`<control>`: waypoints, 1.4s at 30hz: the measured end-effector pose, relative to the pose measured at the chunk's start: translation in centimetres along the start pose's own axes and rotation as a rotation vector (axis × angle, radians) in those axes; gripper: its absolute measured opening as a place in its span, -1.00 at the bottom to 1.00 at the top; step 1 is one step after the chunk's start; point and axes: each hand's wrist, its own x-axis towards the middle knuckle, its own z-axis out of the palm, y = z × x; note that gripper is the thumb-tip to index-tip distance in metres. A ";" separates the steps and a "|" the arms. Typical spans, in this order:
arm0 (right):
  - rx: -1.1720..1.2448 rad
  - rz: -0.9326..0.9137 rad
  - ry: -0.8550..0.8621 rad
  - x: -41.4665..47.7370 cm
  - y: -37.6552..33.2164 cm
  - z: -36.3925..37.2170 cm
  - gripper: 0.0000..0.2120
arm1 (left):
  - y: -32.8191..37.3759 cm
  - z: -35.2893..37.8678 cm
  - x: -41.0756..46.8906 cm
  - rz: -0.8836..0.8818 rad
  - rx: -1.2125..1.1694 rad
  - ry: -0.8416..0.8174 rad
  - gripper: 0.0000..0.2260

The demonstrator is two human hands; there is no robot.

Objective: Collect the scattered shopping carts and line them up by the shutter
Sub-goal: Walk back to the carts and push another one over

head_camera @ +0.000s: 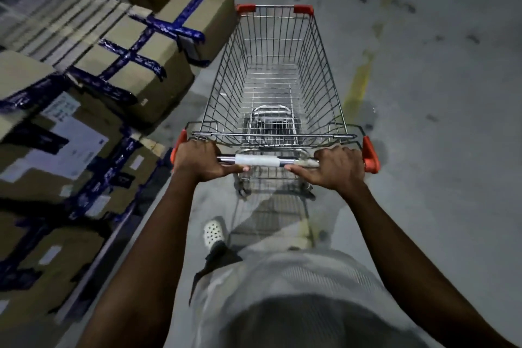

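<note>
Dim, cool indoor light, brightest on the floor [437, 93] beyond the cart [274, 135]. The cart's wires are sharp, and its handle [254, 160] shows a pale glare. Boxes [135, 65] left of the cart smear with motion blur. A grid shadow lies under the cart. Wide-angle distortion bends the edges.

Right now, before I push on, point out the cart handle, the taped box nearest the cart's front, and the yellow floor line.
cart handle [257, 161]: head view, white wrap at mid-bar.
taped box [217, 14]: head view, bare cardboard beside the tape.
yellow floor line [357, 87]: head view, worn paint stripe.
</note>
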 end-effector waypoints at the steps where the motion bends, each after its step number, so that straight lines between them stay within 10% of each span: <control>1: -0.008 0.019 0.000 1.4 -1.5 0.0 0.02 | -1.9 -0.2 1.4 0.015 0.000 0.004 -0.02; 16: 0.072 0.272 -0.055 22.0 -16.2 -0.5 -0.05 | -21.8 -3.2 24.0 0.255 0.069 -0.085 0.10; 42: 0.074 0.340 -0.072 70.1 -14.8 -0.4 -0.02 | -35.2 -12.6 73.0 0.350 0.157 -0.009 0.07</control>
